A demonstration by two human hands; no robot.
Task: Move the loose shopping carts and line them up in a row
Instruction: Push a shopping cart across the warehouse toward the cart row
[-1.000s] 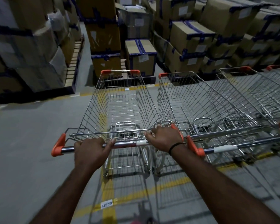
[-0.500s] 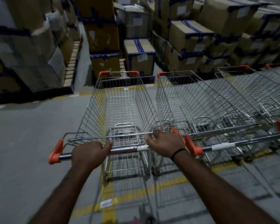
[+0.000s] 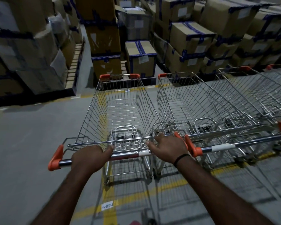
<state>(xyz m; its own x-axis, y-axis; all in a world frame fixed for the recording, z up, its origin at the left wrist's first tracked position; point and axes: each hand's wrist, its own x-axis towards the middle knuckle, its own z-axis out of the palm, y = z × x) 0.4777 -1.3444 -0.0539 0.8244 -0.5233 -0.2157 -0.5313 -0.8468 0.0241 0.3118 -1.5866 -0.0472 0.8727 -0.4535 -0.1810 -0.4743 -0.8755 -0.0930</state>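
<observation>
A wire shopping cart (image 3: 120,103) with orange corner caps stands straight ahead of me on the grey floor. My left hand (image 3: 89,157) grips the left part of its steel handle (image 3: 126,155). My right hand (image 3: 167,148) lies over the handle's right end, fingers curled forward toward the seat-flap bar. Close against its right side a second cart (image 3: 193,101) stands parallel, its handle (image 3: 222,146) nearly level with mine. A third cart (image 3: 250,88) stands beyond that, and a further one is cut off at the right edge.
Stacks of taped cardboard boxes (image 3: 141,59) on pallets close off the far side just past the cart fronts. More boxes (image 3: 28,51) are piled at the left. Yellow floor lines (image 3: 109,207) run under the carts. Open grey floor (image 3: 31,143) lies to the left.
The cart's handle has come slightly lower and nearer in view. Both hands stay on it, and the fingers of my right hand reach further forward. The neighbouring carts have not moved.
</observation>
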